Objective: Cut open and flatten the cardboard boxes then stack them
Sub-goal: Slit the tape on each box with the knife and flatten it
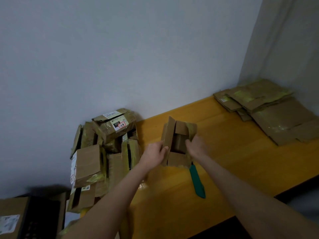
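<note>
Left hand (155,152) grips left flap of box (176,135); right hand (196,146) blurred, looks curled on right wall. Box on surface (224,161), green knife (196,181) just beside

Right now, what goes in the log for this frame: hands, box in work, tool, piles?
left hand: grips the open box by its left flap
right hand: holds the box's right wall, blurred
open box: upright on the yellow table, flaps up, not yet flat
knife: green, lying on the table beside the box, untouched
box pile: unflattened, left, against the wall
flattened stack: far right of the table
</note>
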`<action>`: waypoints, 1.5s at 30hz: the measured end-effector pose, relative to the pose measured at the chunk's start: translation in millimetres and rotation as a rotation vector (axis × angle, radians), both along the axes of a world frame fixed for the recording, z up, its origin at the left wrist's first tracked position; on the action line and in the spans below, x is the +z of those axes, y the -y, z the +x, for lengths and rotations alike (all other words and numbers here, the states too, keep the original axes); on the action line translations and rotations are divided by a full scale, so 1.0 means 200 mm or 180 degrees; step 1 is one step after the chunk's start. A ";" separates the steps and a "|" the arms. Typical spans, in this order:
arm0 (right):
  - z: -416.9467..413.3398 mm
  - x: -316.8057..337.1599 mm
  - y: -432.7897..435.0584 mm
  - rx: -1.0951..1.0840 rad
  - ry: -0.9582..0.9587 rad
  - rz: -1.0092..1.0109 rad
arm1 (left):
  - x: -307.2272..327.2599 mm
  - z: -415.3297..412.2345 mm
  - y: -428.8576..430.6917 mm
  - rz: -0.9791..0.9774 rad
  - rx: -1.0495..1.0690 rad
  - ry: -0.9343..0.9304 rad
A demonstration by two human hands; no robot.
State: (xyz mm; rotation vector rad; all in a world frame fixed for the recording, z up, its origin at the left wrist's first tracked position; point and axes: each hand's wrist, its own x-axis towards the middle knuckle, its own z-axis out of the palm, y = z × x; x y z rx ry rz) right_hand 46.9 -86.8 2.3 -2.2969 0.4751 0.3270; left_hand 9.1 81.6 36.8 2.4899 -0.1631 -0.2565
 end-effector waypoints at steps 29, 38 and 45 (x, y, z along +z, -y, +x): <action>0.08 -0.07 0.00 -0.0458 0.0548 0.1154 | 0.10 0.31 -0.02 0.1381 -0.0453 0.1905; 0.08 -0.26 -0.05 -0.0668 0.0083 0.1187 | -0.24 0.20 -0.07 0.2002 -0.0960 0.0126; -0.22 -0.49 0.08 0.0226 -0.1104 -0.0691 | -0.27 0.23 -0.03 0.1575 -0.0583 0.0441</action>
